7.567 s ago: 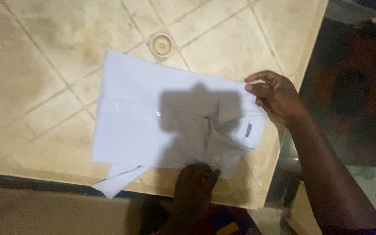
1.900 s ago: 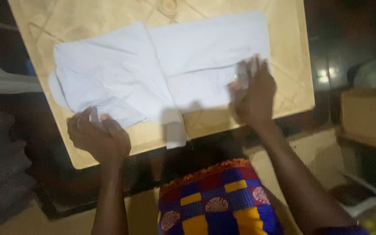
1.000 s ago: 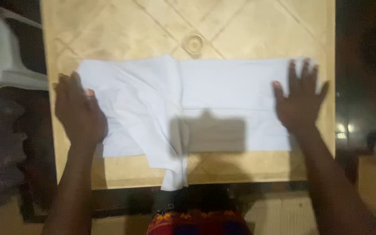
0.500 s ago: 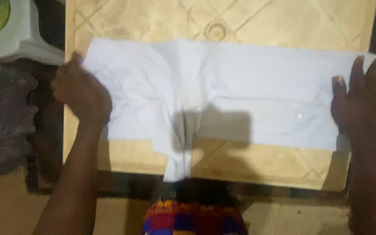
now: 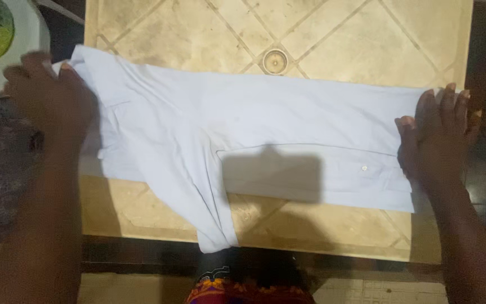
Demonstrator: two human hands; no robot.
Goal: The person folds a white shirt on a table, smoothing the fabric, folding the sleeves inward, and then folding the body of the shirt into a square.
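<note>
Shirt, pale blue, lies stretched lengthwise across the tan table, spanning nearly its whole width. My left hand is closed on the shirt's left end at the table's left edge, fingers bunched around the cloth. My right hand lies flat and open on the right end, palm down, pinning it, not pinching.

Risks, as I judge them:
- One sleeve hangs over the near edge. Its weight could drag the middle off line, or it could snag on the edge if I pull.
- Right hand only presses. A tug from the left could slide cloth out from under the palm and undo the tension.
- Both ends sit at the table's edges, so a small shift may drop either one off.
- The cloth bunched near my left hand may set in as creases.
</note>
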